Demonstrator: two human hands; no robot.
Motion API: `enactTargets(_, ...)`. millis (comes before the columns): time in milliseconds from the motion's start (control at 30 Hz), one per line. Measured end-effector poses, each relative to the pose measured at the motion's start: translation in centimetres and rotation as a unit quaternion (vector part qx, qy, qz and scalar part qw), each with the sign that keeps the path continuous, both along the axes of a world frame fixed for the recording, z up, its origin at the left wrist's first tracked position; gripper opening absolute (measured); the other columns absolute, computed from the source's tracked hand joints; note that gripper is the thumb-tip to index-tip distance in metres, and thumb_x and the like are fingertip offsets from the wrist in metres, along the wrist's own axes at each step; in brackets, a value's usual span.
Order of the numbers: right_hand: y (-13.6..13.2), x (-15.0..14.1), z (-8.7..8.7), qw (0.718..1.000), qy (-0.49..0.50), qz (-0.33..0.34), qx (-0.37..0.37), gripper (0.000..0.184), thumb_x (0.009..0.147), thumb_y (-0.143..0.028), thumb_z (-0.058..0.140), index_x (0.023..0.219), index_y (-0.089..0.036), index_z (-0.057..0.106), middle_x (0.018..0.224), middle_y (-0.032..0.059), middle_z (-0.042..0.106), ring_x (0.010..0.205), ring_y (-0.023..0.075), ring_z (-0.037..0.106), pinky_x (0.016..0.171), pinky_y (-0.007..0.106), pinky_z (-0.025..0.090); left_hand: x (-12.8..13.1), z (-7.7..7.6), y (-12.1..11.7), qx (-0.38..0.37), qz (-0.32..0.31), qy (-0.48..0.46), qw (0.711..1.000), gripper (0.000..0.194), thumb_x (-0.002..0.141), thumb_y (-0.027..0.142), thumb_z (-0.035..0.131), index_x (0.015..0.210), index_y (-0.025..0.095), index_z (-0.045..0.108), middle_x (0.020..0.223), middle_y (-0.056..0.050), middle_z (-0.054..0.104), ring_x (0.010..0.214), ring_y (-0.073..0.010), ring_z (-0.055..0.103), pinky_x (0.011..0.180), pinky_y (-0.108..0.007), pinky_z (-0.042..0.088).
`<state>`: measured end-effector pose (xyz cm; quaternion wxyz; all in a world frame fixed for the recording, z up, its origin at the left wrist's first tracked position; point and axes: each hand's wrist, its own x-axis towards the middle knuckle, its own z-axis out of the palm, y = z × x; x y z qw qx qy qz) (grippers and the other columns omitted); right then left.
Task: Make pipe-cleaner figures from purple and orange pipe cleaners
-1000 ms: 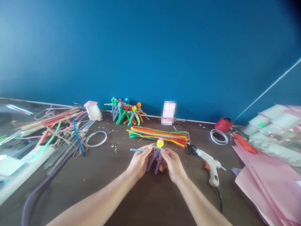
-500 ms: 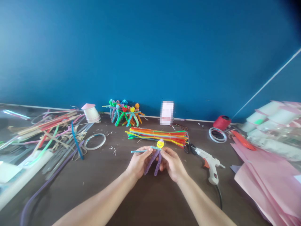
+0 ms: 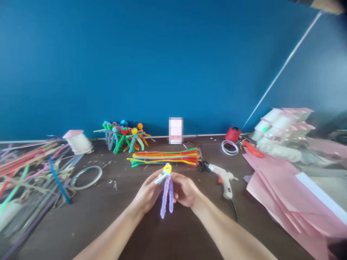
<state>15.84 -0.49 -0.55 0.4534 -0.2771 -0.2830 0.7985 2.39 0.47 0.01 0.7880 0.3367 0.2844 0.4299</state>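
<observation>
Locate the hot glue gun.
In the head view, the hot glue gun lies right of the person's right hand, beside the black-handled scissors at the right end of the bundled pipe cleaners.

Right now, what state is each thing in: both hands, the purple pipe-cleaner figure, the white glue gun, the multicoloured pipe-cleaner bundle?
Purple pipe-cleaner figure: held up, legs hanging.
Left hand: pinching the figure.
Right hand: pinching it too.
White glue gun: lying on its side, cord trailing.
Multicoloured pipe-cleaner bundle: lying flat.
</observation>
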Motion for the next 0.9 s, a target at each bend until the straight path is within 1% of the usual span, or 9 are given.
enactTargets(233,-0.5,-0.5,0.2,0.996,-0.046,0.07,-0.003,0.023,0.071,-0.037,0.06,0.071,-0.015,0.054,0.047,-0.006,0.048,0.032,0.0053,0.042,0.027,0.014,0.03,-0.4,0.0,-0.4,0.03,-0.059,-0.008,0.998,0.023,0.064,0.022,0.067,0.086,0.015,0.065,0.087,-0.008,0.065,0.065,-0.0175,0.059,0.057,-0.028,0.046)
enactTargets(333,-0.7,-0.3,1.0,0.98,-0.179,0.072,0.053,0.029,0.07,-0.044,0.06,0.077,-0.017,0.057,0.048,-0.006,0.049,0.036,0.0079,0.047,0.033,0.017,0.035,-0.6,0.0,-0.1,0.025,-0.043,-0.027,0.998,0.022,0.063,0.022,0.069,0.083,0.015,0.065,0.073,-0.005,0.065,0.058,-0.015,0.058,0.057,-0.027,0.045)
enactTargets(400,-0.7,1.0,2.6,0.945,-0.31,0.035,0.099,0.027,0.071,-0.044,0.058,0.077,-0.017,0.058,0.05,-0.0052,0.051,0.037,0.0084,0.048,0.037,0.019,0.037,-0.6,-0.3,0.3,0.012,0.008,-0.046,0.999,0.018,0.06,0.022,0.071,0.077,0.015,0.065,0.07,-0.003,0.065,0.063,-0.0144,0.059,0.063,-0.026,0.046)
enactTargets(467,-0.5,3.5,4.8,0.873,-0.458,-0.035,0.164,0.021,0.073,-0.038,0.056,0.081,-0.019,0.058,0.062,-0.0027,0.058,0.043,0.0088,0.051,0.043,0.021,0.04,-0.7,-0.7,0.7,-0.011,0.064,-0.054,0.996,0.016,0.058,0.021,0.073,0.069,0.015,0.064,0.069,-0.002,0.065,0.067,-0.014,0.06,0.067,-0.025,0.046)
enactTargets(500,-0.4,5.1,5.8,0.815,-0.539,-0.088,0.195,0.018,0.073,-0.035,0.055,0.082,-0.019,0.058,0.069,-0.0011,0.06,0.05,0.0103,0.055,0.049,0.022,0.042,-0.7,-0.9,0.8,-0.022,0.077,-0.05,0.996,0.016,0.057,0.021,0.073,0.067,0.015,0.063,0.067,-0.002,0.064,0.067,-0.0138,0.06,0.067,-0.025,0.047)
enactTargets(567,-0.2,8.6,7.1,0.657,-0.694,-0.197,0.22,0.024,0.074,-0.032,0.054,0.095,-0.021,0.056,0.082,0.0016,0.061,0.073,0.0156,0.058,0.065,0.027,0.043,-0.7,-1.1,0.9,-0.045,0.084,-0.033,0.995,0.018,0.056,0.021,0.074,0.065,0.014,0.061,0.065,-0.002,0.064,0.065,-0.0131,0.06,0.062,-0.023,0.047)
enactTargets(633,-0.3,11.7,6.9,0.541,-0.792,-0.2,0.197,0.038,0.07,-0.03,0.056,0.107,-0.02,0.051,0.099,0.0071,0.059,0.091,0.0217,0.054,0.074,0.032,0.04,-0.5,-1.1,0.9,-0.065,0.088,-0.017,0.994,0.019,0.054,0.019,0.075,0.064,0.013,0.06,0.062,-0.001,0.063,0.061,-0.0114,0.059,0.056,-0.02,0.046)
enactTargets(767,-1.2,14.9,3.4,0.466,-0.865,-0.094,0.161,0.051,0.068,-0.02,0.055,0.118,-0.014,0.044,0.11,0.0117,0.054,0.101,0.0239,0.049,0.082,0.032,0.036,-0.2,-0.8,0.8,-0.089,0.1,-0.013,0.991,0.02,0.051,0.017,0.076,0.063,0.013,0.059,0.059,0.0,0.063,0.056,-0.0095,0.058,0.054,-0.017,0.046)
enactTargets(900,-1.9,15.6,1.6,0.423,-0.889,-0.12,0.127,0.045,0.07,-0.011,0.047,0.115,-0.015,0.046,0.107,0.011,0.055,0.1,0.0225,0.049,0.083,0.032,0.034,-0.3,-0.9,0.9,-0.1,0.102,-0.022,0.989,0.022,0.05,0.017,0.077,0.064,0.013,0.06,0.059,-0.001,0.064,0.057,-0.0099,0.059,0.054,-0.018,0.047)
